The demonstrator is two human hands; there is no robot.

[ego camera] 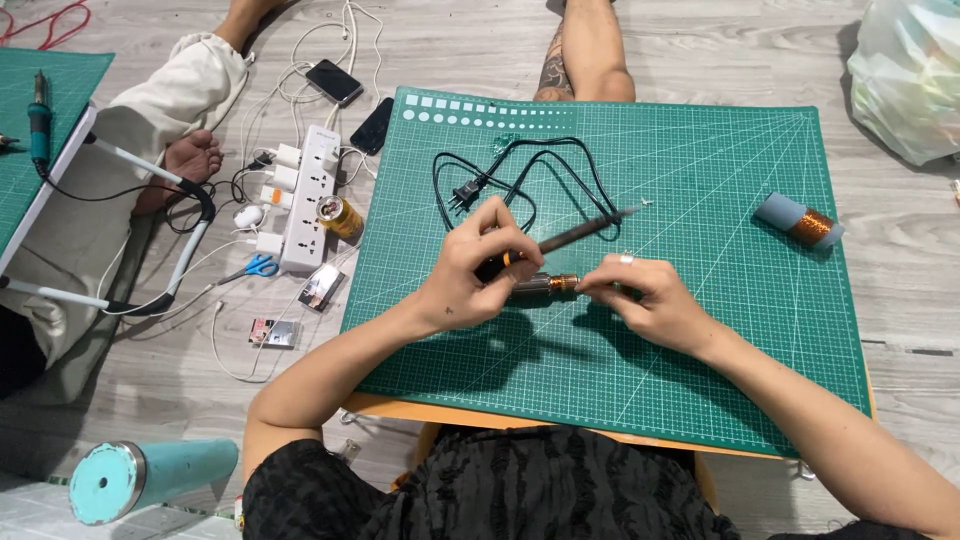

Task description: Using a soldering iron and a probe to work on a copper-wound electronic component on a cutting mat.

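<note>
My left hand (478,268) grips the black and orange handle of a soldering iron (575,233), its metal tip pointing up to the right over the green cutting mat (700,330). The iron's black cord (520,170) loops on the mat behind it, its plug lying loose. My right hand (648,300), with a ring on one finger, pinches one end of a small dark cylinder wound with copper wire (547,286). The cylinder lies between both hands, just under the iron's handle.
A spool of copper wire (803,222) rests on the mat's right side. Left of the mat are a white power strip (305,195) with chargers, a battery (340,216), blue scissors (258,267) and two phones (335,80). Other people's legs, a teal bottle (150,478), a plastic bag (910,75).
</note>
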